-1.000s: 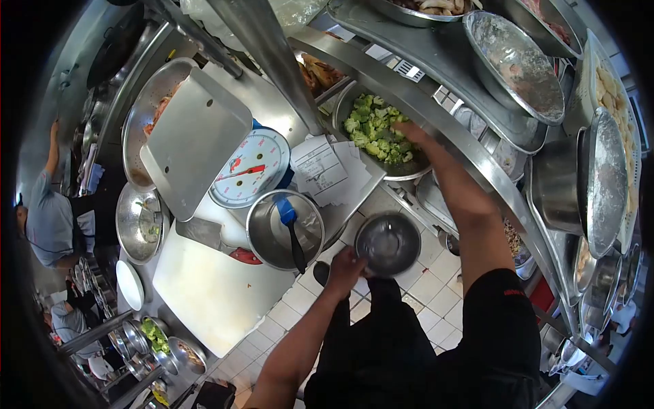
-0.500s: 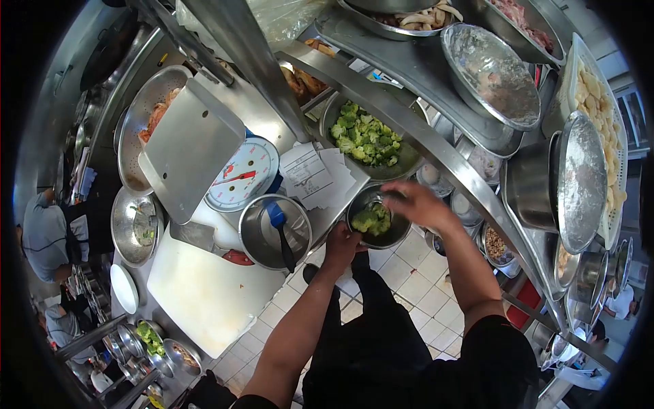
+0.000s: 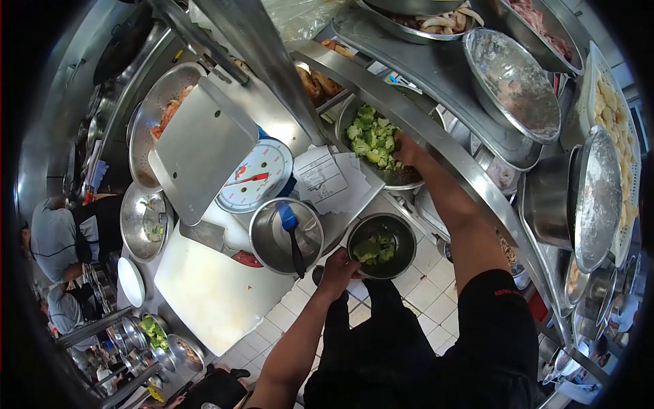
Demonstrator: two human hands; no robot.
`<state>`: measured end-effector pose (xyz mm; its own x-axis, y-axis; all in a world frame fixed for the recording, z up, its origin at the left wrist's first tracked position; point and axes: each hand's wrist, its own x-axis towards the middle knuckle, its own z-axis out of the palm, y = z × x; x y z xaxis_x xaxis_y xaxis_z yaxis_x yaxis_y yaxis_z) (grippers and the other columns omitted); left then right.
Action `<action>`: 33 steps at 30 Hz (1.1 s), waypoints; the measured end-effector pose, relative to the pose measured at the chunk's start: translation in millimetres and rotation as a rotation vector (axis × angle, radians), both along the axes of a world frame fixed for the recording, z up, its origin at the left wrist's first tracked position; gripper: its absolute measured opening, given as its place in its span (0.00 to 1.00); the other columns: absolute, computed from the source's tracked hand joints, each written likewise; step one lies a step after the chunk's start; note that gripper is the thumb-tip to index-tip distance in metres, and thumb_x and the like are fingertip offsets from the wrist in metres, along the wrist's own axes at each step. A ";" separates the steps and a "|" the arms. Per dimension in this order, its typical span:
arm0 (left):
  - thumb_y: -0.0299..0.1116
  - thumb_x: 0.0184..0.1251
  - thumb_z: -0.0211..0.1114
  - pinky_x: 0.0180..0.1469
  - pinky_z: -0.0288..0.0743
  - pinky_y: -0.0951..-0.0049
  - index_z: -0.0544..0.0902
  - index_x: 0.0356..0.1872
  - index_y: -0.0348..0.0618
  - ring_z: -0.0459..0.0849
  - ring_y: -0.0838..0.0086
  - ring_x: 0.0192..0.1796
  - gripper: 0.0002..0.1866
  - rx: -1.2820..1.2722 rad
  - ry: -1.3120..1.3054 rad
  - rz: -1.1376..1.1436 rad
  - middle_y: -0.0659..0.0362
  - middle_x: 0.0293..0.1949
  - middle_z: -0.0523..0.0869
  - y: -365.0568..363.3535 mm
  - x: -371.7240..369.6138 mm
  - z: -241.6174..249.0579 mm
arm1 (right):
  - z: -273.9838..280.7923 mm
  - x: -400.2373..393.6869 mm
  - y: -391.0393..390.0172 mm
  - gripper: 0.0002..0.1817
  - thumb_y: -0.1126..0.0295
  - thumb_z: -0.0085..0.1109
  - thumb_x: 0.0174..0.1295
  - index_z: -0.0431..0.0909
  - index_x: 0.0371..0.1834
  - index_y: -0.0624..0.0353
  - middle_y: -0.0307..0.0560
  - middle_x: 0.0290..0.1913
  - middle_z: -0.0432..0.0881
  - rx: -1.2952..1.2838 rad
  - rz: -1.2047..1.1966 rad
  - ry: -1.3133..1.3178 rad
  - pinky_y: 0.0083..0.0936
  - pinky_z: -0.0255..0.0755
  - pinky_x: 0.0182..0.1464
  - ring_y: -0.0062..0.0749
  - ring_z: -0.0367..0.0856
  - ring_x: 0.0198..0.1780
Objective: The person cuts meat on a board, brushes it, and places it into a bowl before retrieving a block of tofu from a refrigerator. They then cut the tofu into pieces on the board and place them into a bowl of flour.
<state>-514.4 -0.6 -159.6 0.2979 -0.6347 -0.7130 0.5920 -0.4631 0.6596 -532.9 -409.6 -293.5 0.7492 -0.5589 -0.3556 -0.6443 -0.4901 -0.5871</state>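
My left hand [image 3: 338,272] grips the rim of a dark metal bowl [image 3: 403,232] with some broccoli pieces [image 3: 375,250] at its bottom. Beyond it stands a large colander [image 3: 409,179] heaped with broccoli florets [image 3: 370,136]. My right hand [image 3: 407,149] reaches into the right side of that heap, its fingertips hidden among the florets. Left of the held bowl is a metal pot [image 3: 262,238], a blue-headed brush [image 3: 291,228] resting in it. Paper slips [image 3: 327,178] lie between the colander and a dial scale [image 3: 255,178].
A metal rail [image 3: 436,146] runs diagonally above my right forearm. A white cutting board [image 3: 211,286] lies at the left. Floured bowls [image 3: 511,85] and a basket of pale pieces [image 3: 611,102] stand at the right. Two people [image 3: 54,235] are at the far left.
My right hand has moved from over the held bowl up to the broccoli heap in the colander. The whole view has shifted slightly. My left hand still holds the bowl.
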 end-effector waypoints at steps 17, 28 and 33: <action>0.23 0.65 0.59 0.42 0.89 0.68 0.72 0.36 0.37 0.83 0.74 0.35 0.04 -0.056 0.049 0.085 0.57 0.33 0.77 -49.7 -2.9 38.6 | 261.3 -116.5 153.2 0.22 0.67 0.71 0.55 0.77 0.54 0.51 0.42 0.51 0.79 0.185 0.318 -0.270 0.27 0.74 0.53 0.30 0.78 0.50; 0.21 0.60 0.58 0.32 0.88 0.72 0.78 0.48 0.37 0.87 0.72 0.36 0.14 -0.215 -0.188 0.254 0.55 0.41 0.86 50.4 38.8 248.8 | 286.9 -140.9 162.1 0.16 0.62 0.50 0.74 0.75 0.56 0.61 0.54 0.45 0.82 0.017 -0.030 -0.505 0.32 0.73 0.53 0.46 0.81 0.47; 0.22 0.61 0.57 0.31 0.84 0.83 0.77 0.49 0.38 0.87 0.76 0.36 0.14 -0.215 -0.589 0.446 0.55 0.43 0.86 71.2 135.7 341.6 | 129.6 -54.0 91.9 0.14 0.62 0.54 0.69 0.80 0.48 0.60 0.49 0.43 0.85 0.151 -0.101 -0.384 0.37 0.76 0.50 0.42 0.83 0.45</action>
